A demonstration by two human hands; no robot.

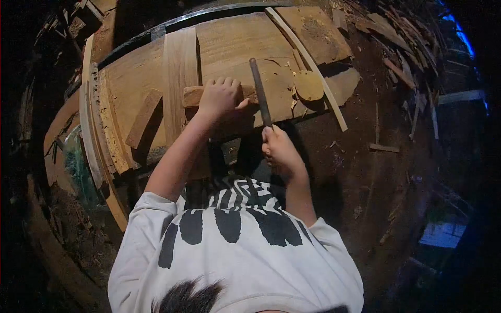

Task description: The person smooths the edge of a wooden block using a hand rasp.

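Note:
My left hand (223, 97) is closed over a short wooden block (193, 97), its fingers curled across the top. The block lies crosswise at the near part of the wooden worktop (235, 39), one end over a pale plank (180, 73). In my closed right hand (282, 150) is one end of a long, narrow dark bar (259, 88). The bar points away from me over the worktop, just right of the block's end. Right of the bar sits a rounded yellowish wooden piece (309, 85) with a stick-like part behind it.
Another wooden block (144, 119) lies at an angle on the left. Long strips (91, 125) run along the left edge, and a thin curved strip (308, 60) crosses the right side. Scrap wood (404, 39) is piled at the far right. Wood chips (293, 101) lie on the worktop.

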